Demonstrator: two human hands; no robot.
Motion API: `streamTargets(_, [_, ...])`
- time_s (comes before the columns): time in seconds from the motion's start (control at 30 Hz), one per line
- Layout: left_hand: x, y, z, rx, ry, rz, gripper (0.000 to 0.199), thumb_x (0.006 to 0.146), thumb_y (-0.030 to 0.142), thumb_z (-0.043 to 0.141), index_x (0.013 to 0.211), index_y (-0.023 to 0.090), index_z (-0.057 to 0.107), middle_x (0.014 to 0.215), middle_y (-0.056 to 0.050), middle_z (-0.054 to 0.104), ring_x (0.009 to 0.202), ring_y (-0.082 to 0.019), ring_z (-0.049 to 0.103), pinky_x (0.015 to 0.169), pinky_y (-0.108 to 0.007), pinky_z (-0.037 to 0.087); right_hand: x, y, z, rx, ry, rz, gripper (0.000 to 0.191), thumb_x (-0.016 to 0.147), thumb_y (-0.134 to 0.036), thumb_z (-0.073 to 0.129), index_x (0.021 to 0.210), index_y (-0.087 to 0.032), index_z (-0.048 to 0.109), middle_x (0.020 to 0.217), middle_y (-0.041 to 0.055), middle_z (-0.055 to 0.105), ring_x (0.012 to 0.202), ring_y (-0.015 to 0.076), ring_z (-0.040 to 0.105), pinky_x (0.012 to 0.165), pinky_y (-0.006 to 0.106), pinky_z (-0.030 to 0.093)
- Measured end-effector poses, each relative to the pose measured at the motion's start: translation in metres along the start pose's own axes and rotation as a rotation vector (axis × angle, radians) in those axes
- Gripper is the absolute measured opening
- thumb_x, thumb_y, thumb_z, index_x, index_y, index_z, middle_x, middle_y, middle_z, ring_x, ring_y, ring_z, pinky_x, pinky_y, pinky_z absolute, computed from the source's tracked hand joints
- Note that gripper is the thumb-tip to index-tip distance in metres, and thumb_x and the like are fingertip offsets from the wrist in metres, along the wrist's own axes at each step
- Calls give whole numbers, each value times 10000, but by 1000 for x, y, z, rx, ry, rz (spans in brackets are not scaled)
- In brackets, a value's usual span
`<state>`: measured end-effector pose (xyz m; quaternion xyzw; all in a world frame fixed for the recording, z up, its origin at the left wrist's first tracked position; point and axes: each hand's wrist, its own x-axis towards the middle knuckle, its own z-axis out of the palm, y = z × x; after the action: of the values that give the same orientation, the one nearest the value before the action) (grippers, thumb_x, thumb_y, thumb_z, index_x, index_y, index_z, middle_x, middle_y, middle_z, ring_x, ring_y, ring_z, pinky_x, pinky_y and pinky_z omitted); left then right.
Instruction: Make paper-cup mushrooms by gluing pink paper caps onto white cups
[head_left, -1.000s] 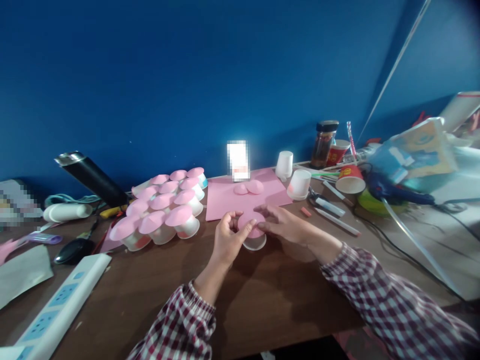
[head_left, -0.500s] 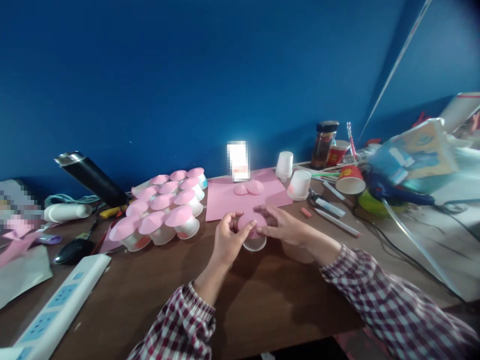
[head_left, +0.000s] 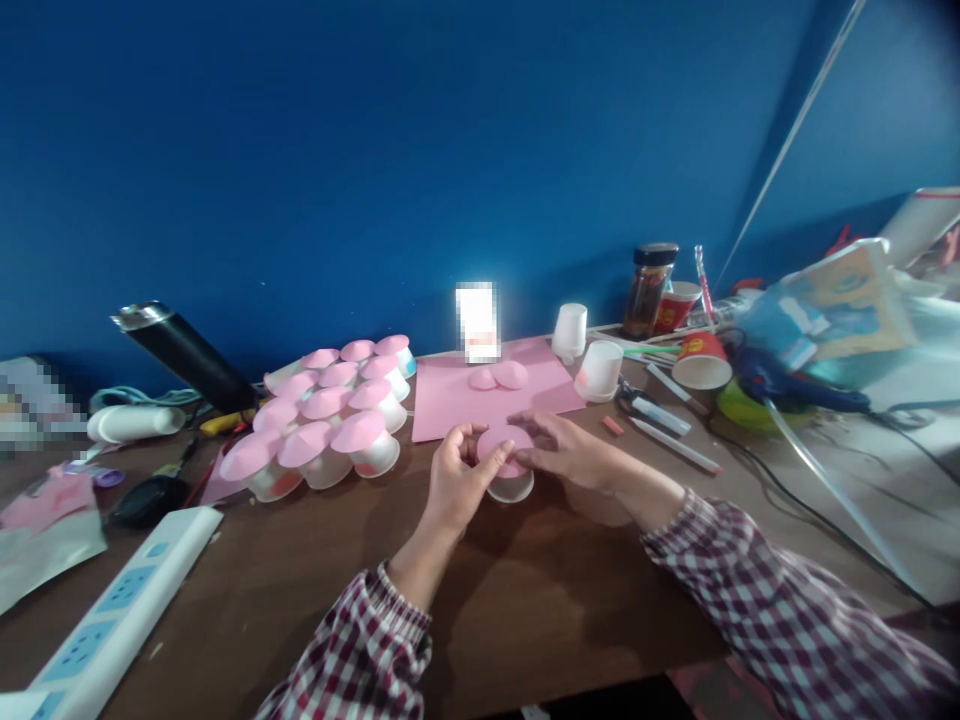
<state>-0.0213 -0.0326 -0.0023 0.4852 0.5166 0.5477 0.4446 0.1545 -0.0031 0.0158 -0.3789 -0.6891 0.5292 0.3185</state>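
Pink paper cap [head_left: 495, 448]: gripped by fingers of left hand [head_left: 459, 480] and right hand [head_left: 574, 455], atop white cup [head_left: 511, 489] on counter [head_left: 480, 620] | Pink scrap [head_left: 51, 502]: shifted lower since earlier frame, over pale sheet [head_left: 49, 562]

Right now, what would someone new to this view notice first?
Probably the cluster of paper cups with pink cone tops, left of center on the brown table. Next, both hands, left and right, at one more pink top on a cup, in front of the pink sheet.
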Motion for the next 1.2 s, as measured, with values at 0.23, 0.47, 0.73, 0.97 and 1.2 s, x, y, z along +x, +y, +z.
streamTargets(0.23, [1,-2,-2,10,3,-16,491,665,442,772,1012,147,591,763,-12,656,668,-115,601,631,-218,481,1,-2,-6,-89,0,-8,413,879,-411,584,1209,-165,556,1160,115,628,1120,238,581,960,418,496])
streamTargets(0.47, [-1,0,-5,87,10,2,407,771,505,654,961,148,617,671,14,606,619,-110,547,596,-215,423,1,2,-9,-39,-17,1,535,812,-447,669,1240,-153,540,1226,132,584,1155,254,554,980,425,483])
streamTargets(0.73, [1,-9,-3,12,48,21,328,785,440,650,948,156,655,789,-22,669,727,-132,584,680,-229,446,1,2,-8,-21,-25,16,568,776,-439,716,1238,-161,536,1183,120,598,1184,260,541,1010,450,460])
streamTargets(0.97, [2,-10,-3,4,47,21,320,778,428,662,940,152,659,793,-23,675,741,-133,601,696,-233,457,2,4,-6,20,-48,-11,584,747,-429,747,1228,-167,543,1156,110,626,1053,236,613,917,413,522])
streamTargets(1.2, [1,-9,-2,-1,42,11,314,780,424,661,943,156,651,804,-26,680,741,-129,598,697,-230,462,3,9,-9,40,-108,6,778,633,-340,838,1294,-146,476,1102,106,646,1040,236,619,916,393,509])
